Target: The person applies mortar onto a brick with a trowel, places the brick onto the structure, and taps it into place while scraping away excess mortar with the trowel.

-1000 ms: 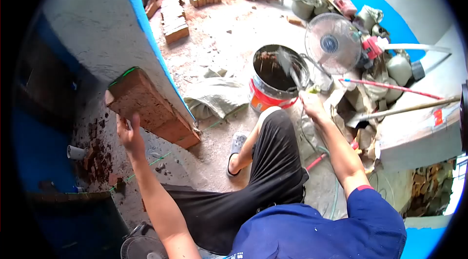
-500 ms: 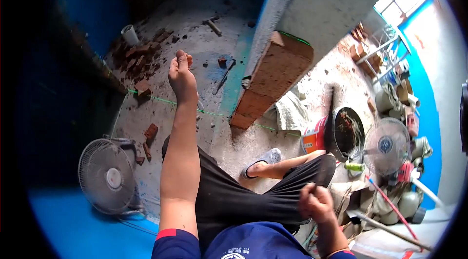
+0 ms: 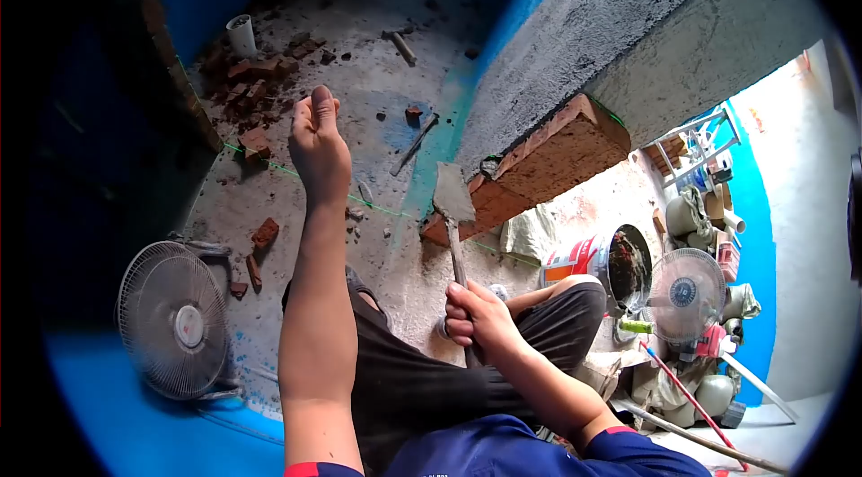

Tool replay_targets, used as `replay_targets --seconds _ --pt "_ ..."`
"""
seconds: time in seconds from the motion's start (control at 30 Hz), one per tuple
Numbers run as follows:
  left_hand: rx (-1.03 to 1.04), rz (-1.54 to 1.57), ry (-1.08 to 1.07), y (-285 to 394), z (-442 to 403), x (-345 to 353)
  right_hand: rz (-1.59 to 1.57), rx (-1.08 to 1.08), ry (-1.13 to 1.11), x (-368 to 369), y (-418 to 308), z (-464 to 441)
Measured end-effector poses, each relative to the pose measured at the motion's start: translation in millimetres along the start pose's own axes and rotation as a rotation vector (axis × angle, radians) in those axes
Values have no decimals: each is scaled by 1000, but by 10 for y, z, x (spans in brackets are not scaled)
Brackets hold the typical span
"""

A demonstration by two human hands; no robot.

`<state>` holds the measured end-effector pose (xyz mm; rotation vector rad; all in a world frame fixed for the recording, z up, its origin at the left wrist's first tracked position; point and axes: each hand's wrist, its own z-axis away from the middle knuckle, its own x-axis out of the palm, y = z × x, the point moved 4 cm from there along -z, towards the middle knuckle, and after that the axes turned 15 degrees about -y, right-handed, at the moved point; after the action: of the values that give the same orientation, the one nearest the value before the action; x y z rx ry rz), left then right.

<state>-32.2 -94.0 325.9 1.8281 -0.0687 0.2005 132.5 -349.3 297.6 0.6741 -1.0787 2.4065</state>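
My right hand is wrapped round the handle of a trowel, whose grey blade points up beside the low brick column. The blade is close to the column's lower left end; whether it touches cannot be made out. My left hand is raised to the left of the column, fingers curled in with the thumb up, and what it holds, if anything, is hidden. A green string runs across the floor past my left forearm.
A fan stands at the left, another at the right beside a bucket. Broken bricks and a white pipe piece lie at upper left. Poles and sacks are at lower right, a ladder above.
The view has swung left from the bucket to the column. My right hand has come from the bucket to the middle, raising the trowel. My left hand's fingers have curled in.
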Motion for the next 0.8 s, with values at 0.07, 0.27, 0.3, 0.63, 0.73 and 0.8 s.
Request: replay_targets --seconds 0.07,0.27,0.3,0.63,0.73,0.8 --pt "-10 -94 -41 28 4 -18 -44 -42 37 52 3 -165" --pt "-47 -30 -93 27 38 -18 -61 -224 136 159 -36 -376" --pt "-48 -27 -99 16 38 -7 -64 -228 141 183 -43 -377" --pt "-28 -10 -90 62 87 -43 -51 -359 114 336 40 -500" --pt "-33 -2 -99 56 92 -36 -52 -395 121 329 6 -534" --pt "-35 9 -104 33 94 -38 -50 -419 112 345 -7 -557"
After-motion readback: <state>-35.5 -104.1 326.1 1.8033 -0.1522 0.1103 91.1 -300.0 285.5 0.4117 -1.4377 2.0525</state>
